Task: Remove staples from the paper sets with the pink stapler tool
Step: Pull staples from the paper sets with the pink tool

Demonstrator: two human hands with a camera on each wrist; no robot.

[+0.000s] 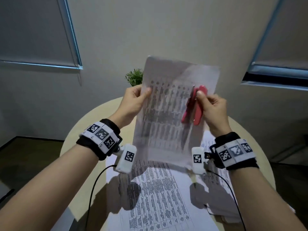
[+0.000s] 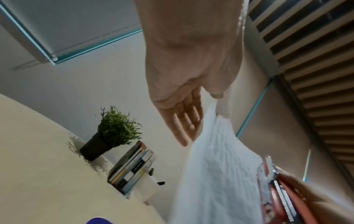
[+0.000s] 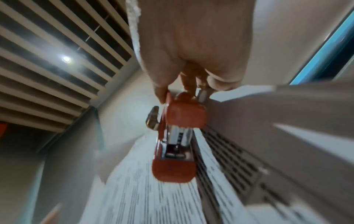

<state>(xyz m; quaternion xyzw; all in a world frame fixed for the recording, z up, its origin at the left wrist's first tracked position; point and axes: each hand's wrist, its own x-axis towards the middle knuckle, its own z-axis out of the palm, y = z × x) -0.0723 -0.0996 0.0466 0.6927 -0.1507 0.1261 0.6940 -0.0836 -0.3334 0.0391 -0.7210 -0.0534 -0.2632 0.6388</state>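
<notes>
A printed paper set (image 1: 168, 114) is held upright in the air above the table. My left hand (image 1: 135, 99) pinches its left edge, thumb in front and straight fingers (image 2: 184, 121) behind the sheet (image 2: 216, 166). My right hand (image 1: 211, 105) grips the pink stapler (image 1: 194, 105) by its upper end, in front of the sheet's right half. The stapler (image 3: 176, 144) hangs down from the fingers with its two halves spread and the metal inside showing. The same tool (image 2: 272, 194) appears beside the sheet in the left wrist view. No staple can be made out.
More printed sheets (image 1: 158, 197) lie spread on the round beige table (image 1: 80, 130) below my wrists. A small potted plant (image 2: 113, 133) and a stack of books (image 2: 132, 168) stand at the table's far edge by the wall.
</notes>
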